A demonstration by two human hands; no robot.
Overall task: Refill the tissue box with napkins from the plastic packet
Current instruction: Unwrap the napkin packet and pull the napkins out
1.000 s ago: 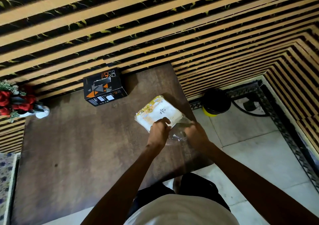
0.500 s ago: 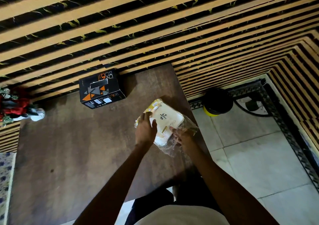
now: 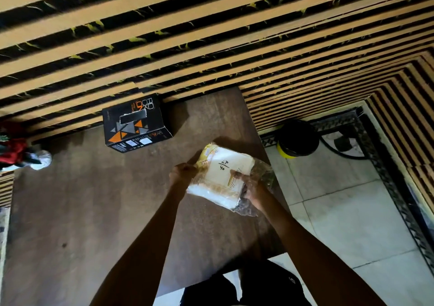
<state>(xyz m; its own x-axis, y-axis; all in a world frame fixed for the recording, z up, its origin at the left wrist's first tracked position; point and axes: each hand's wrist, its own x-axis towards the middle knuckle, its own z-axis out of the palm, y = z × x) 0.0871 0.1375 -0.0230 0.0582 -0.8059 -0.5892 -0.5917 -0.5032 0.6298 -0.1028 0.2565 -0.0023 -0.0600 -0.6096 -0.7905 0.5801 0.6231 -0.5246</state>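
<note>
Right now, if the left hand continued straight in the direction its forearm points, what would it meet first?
Probably the napkin packet, whose near-left edge the left hand already pinches. Beyond it lies bare table, then the slatted wall. The tissue box sits left of that line, though depth is uncertain.

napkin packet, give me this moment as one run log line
stage: opening packet | left hand: gripping napkin packet | right hand: gripping packet's plastic end | tissue box: on table, untouched, slot up

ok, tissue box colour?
Black with orange and grey triangles, clearest in the head view.
</note>
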